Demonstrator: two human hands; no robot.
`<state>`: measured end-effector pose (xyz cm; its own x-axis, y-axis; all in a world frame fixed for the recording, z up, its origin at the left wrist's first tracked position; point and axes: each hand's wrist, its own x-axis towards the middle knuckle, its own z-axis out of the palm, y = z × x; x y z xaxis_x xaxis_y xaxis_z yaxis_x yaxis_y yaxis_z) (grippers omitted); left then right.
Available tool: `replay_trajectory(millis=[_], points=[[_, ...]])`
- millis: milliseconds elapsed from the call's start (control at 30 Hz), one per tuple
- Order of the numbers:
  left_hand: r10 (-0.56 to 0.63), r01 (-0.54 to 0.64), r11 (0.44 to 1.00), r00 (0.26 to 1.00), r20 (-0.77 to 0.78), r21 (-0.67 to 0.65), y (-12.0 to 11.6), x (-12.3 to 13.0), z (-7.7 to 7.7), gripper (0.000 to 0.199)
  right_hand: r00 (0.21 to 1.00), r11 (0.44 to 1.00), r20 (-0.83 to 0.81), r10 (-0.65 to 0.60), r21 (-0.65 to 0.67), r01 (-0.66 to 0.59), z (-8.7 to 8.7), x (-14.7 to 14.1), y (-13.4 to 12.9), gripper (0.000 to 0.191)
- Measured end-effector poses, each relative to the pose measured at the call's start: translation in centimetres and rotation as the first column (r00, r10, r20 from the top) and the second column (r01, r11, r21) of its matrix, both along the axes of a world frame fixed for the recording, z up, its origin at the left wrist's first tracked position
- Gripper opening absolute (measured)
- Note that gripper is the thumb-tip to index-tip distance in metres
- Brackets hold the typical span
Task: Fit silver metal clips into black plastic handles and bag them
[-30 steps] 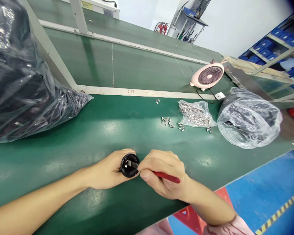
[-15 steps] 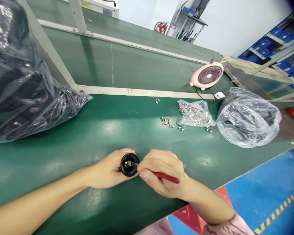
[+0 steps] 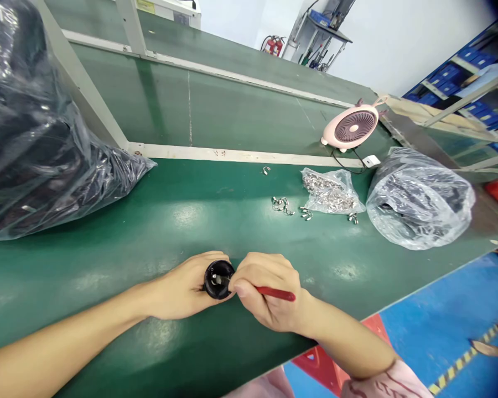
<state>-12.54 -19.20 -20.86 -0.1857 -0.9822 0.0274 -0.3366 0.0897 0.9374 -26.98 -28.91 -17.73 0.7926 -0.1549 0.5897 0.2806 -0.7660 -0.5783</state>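
A round black part (image 3: 211, 287) with a hollow middle is held upright by my left hand (image 3: 185, 286), whose fingers wrap round it. My right hand (image 3: 269, 293) pinches a tool with a red handle (image 3: 277, 293). The tool's metal tip reaches into the opening of the black part, where a small shiny metal piece (image 3: 216, 278) shows. The right fingertips touch or nearly touch the black part's rim and hide some of the tool.
Small metal clips (image 3: 280, 205) lie beyond my hands, near a clear bag of metal pieces (image 3: 331, 192). A pink fan (image 3: 352, 128), a plastic-wrapped bundle (image 3: 419, 199) and a large bag of black items (image 3: 37, 138) stand on the green table (image 3: 216, 221).
My right hand and the red-handled tool have shifted slightly left, with the tip deeper in the black part. My left hand is almost still. At the far right, a person's feet have come into view.
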Motion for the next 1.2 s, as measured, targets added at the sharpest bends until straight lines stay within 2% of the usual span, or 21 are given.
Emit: replay_trajectory(millis=[167, 400, 533, 633, 733, 833, 933, 1200], points=[[-0.009, 0.012, 0.999, 0.998, 0.062, -0.048, 0.1, 0.1, -0.5, 0.025, 0.998, 1.0, 0.055, 0.009, -0.011, -0.008, -1.2, 0.5, 0.0, 0.028], [0.029, -0.028, 0.999, 1.0, 0.012, -0.038, 0.2, 0.2, -0.6, 0.021, 0.99, 1.0, 0.144, 0.003, 0.019, -0.006, -2.7, 1.1, 0.1, 0.027], [0.002, -0.001, 0.998, 1.0, 0.01, -0.056, 0.1, 0.1, -0.7, 0.009, 0.992, 0.988, 0.106, -0.072, -0.127, 0.086, -3.4, 1.8, 0.3, 0.032], [-0.03, 0.028, 0.999, 0.999, -0.045, -0.037, 0.1, 0.0, -0.6, 0.01, 0.989, 0.969, 0.081, -0.121, -0.206, 0.136, -3.1, 2.1, 0.3, 0.036], [-0.018, 0.021, 1.0, 0.991, -0.132, 0.018, 0.2, 0.1, -0.4, 0.01, 0.987, 0.977, 0.033, -0.157, -0.14, 0.16, -2.2, 2.0, 0.0, 0.032], [0.014, -0.007, 0.999, 0.991, -0.132, 0.052, 0.2, 0.2, -0.2, 0.013, 0.997, 0.997, 0.025, -0.073, 0.021, 0.073, -1.5, 1.7, -0.4, 0.024], [0.048, -0.04, 0.996, 0.994, -0.096, 0.082, 0.2, 0.1, -0.1, 0.019, 0.998, 0.991, 0.062, -0.001, 0.132, -0.007, -1.2, 1.2, -0.7, 0.02], [0.072, -0.054, 0.987, 0.991, -0.111, 0.152, 0.2, 0.3, -0.5, 0.022, 0.995, 0.987, 0.091, 0.032, 0.157, -0.046, -0.5, 0.2, -1.4, 0.02]])
